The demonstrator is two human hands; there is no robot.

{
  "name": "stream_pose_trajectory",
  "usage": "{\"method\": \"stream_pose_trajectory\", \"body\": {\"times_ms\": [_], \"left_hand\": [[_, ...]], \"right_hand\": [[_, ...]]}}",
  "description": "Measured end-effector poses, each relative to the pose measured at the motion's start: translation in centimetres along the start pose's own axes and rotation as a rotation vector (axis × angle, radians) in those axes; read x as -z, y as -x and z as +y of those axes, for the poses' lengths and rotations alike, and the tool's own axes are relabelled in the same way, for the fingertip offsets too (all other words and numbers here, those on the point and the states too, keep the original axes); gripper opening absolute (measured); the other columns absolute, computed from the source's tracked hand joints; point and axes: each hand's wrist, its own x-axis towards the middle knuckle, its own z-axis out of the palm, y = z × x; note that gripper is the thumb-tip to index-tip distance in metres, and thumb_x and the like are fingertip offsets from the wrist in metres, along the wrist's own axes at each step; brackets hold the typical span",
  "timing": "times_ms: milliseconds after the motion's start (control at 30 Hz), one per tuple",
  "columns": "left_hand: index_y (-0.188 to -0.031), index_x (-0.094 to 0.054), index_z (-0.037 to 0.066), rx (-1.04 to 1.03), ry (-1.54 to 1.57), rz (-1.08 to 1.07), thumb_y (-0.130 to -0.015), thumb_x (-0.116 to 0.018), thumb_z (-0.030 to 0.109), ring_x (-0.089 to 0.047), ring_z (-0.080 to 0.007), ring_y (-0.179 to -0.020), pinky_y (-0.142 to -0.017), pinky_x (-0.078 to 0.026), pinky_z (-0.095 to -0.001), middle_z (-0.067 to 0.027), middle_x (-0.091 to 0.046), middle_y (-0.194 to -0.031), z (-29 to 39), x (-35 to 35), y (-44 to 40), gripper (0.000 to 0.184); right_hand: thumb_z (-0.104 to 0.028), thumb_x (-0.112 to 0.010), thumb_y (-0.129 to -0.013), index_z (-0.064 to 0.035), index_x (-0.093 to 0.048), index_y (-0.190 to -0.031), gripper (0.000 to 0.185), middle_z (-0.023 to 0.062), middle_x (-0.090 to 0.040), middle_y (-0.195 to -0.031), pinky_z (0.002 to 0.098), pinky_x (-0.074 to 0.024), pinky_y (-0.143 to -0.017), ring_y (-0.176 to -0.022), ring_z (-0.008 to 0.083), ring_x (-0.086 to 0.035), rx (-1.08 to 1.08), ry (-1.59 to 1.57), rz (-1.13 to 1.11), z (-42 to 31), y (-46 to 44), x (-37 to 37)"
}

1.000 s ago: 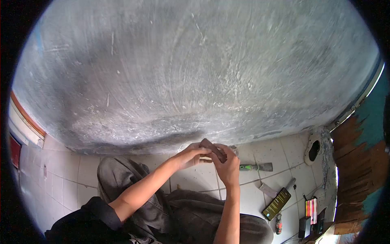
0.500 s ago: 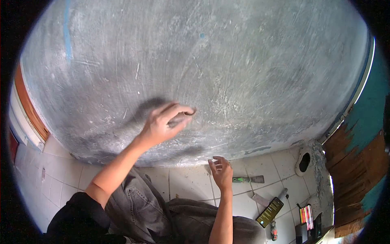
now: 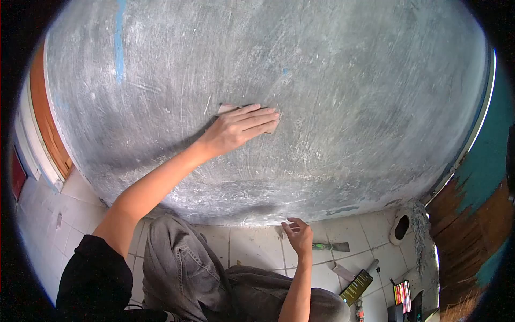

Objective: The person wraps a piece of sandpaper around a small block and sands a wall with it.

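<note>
My left hand [image 3: 238, 129] lies flat on the grey wall [image 3: 348, 107], its fingers pressing a piece of sandpaper [image 3: 227, 108] to the surface. Pale edges of the sheet show above the knuckles and past the fingertips; the palm hides the rest. Low down, just in front of the wall's foot, my right hand [image 3: 299, 236] hovers with loosely bent fingers apart and nothing visible in them. Beside it on the floor lies a scraper [image 3: 332, 247] with a green and black handle.
On the white floor tiles [image 3: 257, 247] to the right are a phone [image 3: 357, 287] with a lit screen, a strip of paper [image 3: 343, 272], a red and grey tool [image 3: 359, 310] and a box of coloured sticks [image 3: 402, 295]. A pipe opening [image 3: 401, 226] sits in the corner.
My left hand has gone from a curled grip off the wall to lying flat on it, higher up, with the sandpaper under its fingers. The right hand has barely moved. The view has shifted slightly.
</note>
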Motion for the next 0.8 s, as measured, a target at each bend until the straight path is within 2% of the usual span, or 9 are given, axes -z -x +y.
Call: {"method": "stream_pose_trajectory", "body": {"times_ms": [100,167,267,400,467,533,600,800], "left_hand": [[-0.101,-0.066,0.011,-0.036,-0.003,-0.019,-0.076,-0.063,0.007,-0.06,-0.0169,-0.103,-0.091,-0.05,-0.0337,0.0,-0.064,-0.109,-0.1,-0.6,0.6,0.026],[-0.105,-0.064,0.017,-0.035,0.04,-0.036,-0.078,-0.061,0.011,-0.055,-0.0127,-0.11,-0.097,-0.046,-0.0306,0.004,-0.059,-0.117,0.0,-1.0,1.1,0.027],[-0.099,-0.066,0.011,-0.059,0.071,-0.019,-0.076,-0.064,0.008,-0.06,-0.0164,-0.103,-0.09,-0.05,-0.0318,0.0002,-0.064,-0.107,0.8,-1.1,1.1,0.023],[-0.098,-0.066,0.012,-0.036,0.084,-0.038,-0.076,-0.064,0.009,-0.059,-0.016,-0.104,-0.09,-0.05,-0.0315,0.0006,-0.064,-0.109,1.7,-1.8,1.6,0.023],[-0.106,-0.063,0.014,-0.007,0.089,-0.074,-0.077,-0.061,0.009,-0.055,-0.0131,-0.109,-0.095,-0.047,-0.0311,0.0026,-0.061,-0.114,2.1,-2.1,2.0,0.029],[-0.105,-0.064,0.014,-0.024,0.094,-0.066,-0.077,-0.061,0.009,-0.055,-0.0133,-0.109,-0.096,-0.046,-0.0317,0.0025,-0.061,-0.115,2.4,-2.2,2.0,0.029],[-0.105,-0.064,0.015,-0.041,0.105,-0.056,-0.077,-0.061,0.009,-0.056,-0.0134,-0.109,-0.097,-0.046,-0.0323,0.0024,-0.06,-0.115,2.5,-1.9,1.6,0.028],[-0.103,-0.065,0.016,-0.001,0.056,0.012,-0.078,-0.06,0.009,-0.057,-0.0141,-0.108,-0.097,-0.046,-0.0335,0.0031,-0.06,-0.115,1.8,-0.8,0.3,0.026]], "right_hand": [[-0.029,-0.072,-0.073,-0.0066,-0.067,-0.095,0.032,0.0122,-0.068,-0.079,0.0343,-0.0522,-0.067,-0.074,0.0231,-0.067,0.009,0.006,-0.02,0.1,0.1,-0.1],[-0.028,-0.071,-0.072,-0.0066,-0.067,-0.095,0.032,0.0119,-0.068,-0.079,0.034,-0.0522,-0.067,-0.074,0.0228,-0.067,0.02,0.012,-0.028,0.1,0.1,-0.1],[-0.028,-0.071,-0.072,-0.0067,-0.067,-0.095,0.032,0.0113,-0.068,-0.079,0.0337,-0.0522,-0.068,-0.074,0.0226,-0.067,0.025,0.025,-0.038,0.4,0.2,-0.3],[-0.026,-0.072,-0.073,-0.0044,-0.068,-0.091,0.028,0.0137,-0.067,-0.077,0.031,-0.0525,-0.064,-0.07,0.0224,-0.067,0.061,0.058,-0.012,0.1,0.5,-0.1],[-0.026,-0.072,-0.073,-0.0045,-0.068,-0.091,0.028,0.0137,-0.068,-0.077,0.031,-0.0525,-0.064,-0.071,0.0225,-0.067,0.052,0.059,-0.025,0.1,0.6,-0.3],[-0.026,-0.072,-0.073,-0.0047,-0.068,-0.091,0.028,0.0136,-0.068,-0.078,0.031,-0.0526,-0.065,-0.071,0.0226,-0.067,0.046,0.068,-0.041,0.4,0.7,-0.3],[-0.031,-0.071,-0.072,-0.0089,-0.068,-0.096,0.032,0.0115,-0.068,-0.08,0.0341,-0.0515,-0.068,-0.075,0.023,-0.067,0.019,0.046,-0.059,1.1,0.5,-0.6],[-0.032,-0.07,-0.073,-0.0092,-0.068,-0.095,0.032,0.0112,-0.068,-0.081,0.0334,-0.0512,-0.066,-0.074,0.0228,-0.067,0.013,0.04,-0.067,1.6,0.5,-0.7]]}}
